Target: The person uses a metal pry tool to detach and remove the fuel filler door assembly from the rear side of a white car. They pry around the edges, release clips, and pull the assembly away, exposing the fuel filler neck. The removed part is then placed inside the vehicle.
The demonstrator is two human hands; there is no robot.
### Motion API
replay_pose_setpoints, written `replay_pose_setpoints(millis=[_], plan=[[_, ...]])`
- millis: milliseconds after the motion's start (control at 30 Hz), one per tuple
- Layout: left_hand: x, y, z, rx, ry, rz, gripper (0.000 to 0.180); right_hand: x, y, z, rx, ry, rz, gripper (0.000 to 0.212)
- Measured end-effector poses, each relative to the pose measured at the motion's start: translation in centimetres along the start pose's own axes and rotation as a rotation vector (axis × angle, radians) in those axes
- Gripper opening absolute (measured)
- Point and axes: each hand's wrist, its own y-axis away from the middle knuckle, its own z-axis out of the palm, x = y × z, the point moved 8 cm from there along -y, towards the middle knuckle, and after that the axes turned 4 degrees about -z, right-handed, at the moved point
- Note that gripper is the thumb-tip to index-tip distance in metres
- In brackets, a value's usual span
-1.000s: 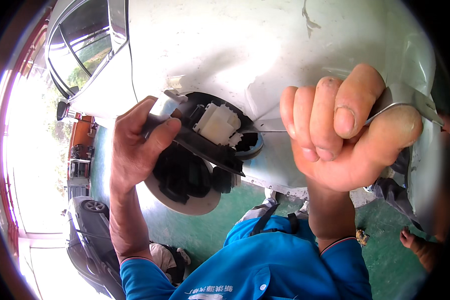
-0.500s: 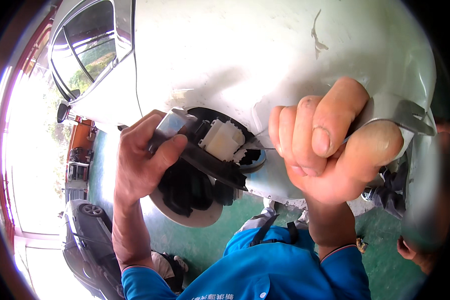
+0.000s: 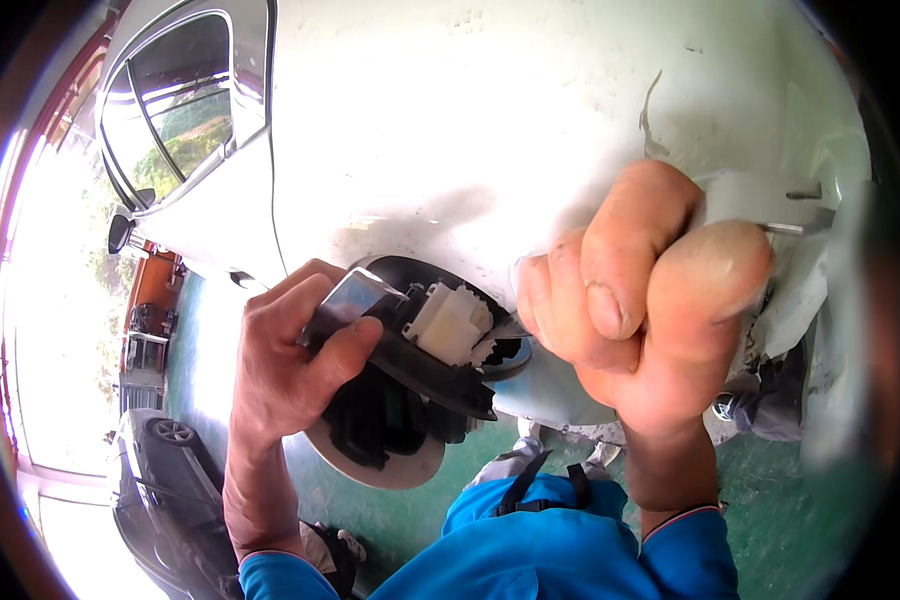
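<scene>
My left hand point(image 3: 295, 355) is closed round a black plastic housing point(image 3: 425, 362), its thumb beside a shiny metal plate point(image 3: 360, 297). A pale white block with a ragged edge point(image 3: 448, 325) sits in that housing. Below hangs a rounded off-white shell point(image 3: 400, 472) with dark parts inside. My right hand point(image 3: 640, 300) is a fist round a metal tool point(image 3: 770, 205) whose wide pale end sticks out past the thumb. On its other side a thin grey tip point(image 3: 505, 330) points at the block; whether it touches I cannot tell. My fingers hide the tool's middle.
Behind my hands rises a white car body panel point(image 3: 420, 120) with a scrape point(image 3: 651, 115) and a crumpled edge at right. A dark car point(image 3: 170, 500) stands at lower left on the green floor point(image 3: 500, 450). A person's dark-clothed leg point(image 3: 775, 400) shows at right.
My right hand has shifted left, nearer the white block, and the tool's outer end has turned. The left hand with the housing sits slightly lower in view. The scrape appears higher and farther right.
</scene>
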Motion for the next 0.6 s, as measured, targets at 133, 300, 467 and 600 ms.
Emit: replay_pose_setpoints(millis=[133, 300, 467, 600], plan=[[0.0, 0.2, 0.2, 0.0, 0.063, 0.006, 0.022, 0.3, -0.4, 0.4, 0.009, -0.002, 0.07, 0.021], [0.4, -0.1, 0.2, -0.01, -0.014, -0.039, 0.021, 0.6, -0.7, 0.8, 0.01, 0.001, 0.135, 0.02], [0.2, -0.1, 0.1, -0.006, -0.014, -0.036, 0.021, 0.1, -0.6, 0.4, 0.028, -0.058, 0.113, 0.02], [0.2, -0.1, 0.2, 0.018, 0.0, -0.052, 0.023, -1.1, 0.7, -0.6, 0.052, -0.239, -0.085, 0.019]])
